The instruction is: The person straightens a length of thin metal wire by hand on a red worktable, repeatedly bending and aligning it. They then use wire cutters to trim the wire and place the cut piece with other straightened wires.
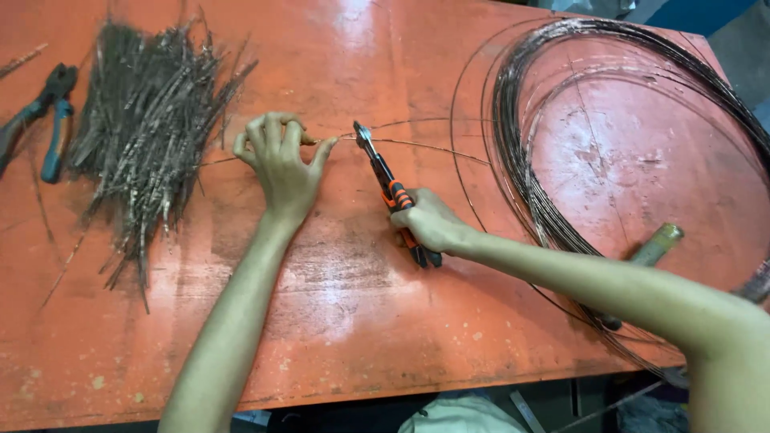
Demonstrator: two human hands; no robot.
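Worn orange metal tabletop (337, 321). Your left hand (281, 164) pinches a thin grey wire strand (433, 146), fingers closed on it. Your right hand (429, 223) grips orange-and-black-handled pliers (393, 192), tips at that strand. Large dark wire coil (529, 192) right; cut wire pile (148, 128) left.

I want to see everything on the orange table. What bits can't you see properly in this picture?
- Wire coil: its right side runs off the head view's edge, and the right forearm covers its near part.
- Spare pliers: handles cut off by the left edge.
- Orange-handled pliers: the right hand covers the grips.
- Wire inside the left hand: hidden by curled fingers.
- Green-handled tool: its lower end lies behind the arm.
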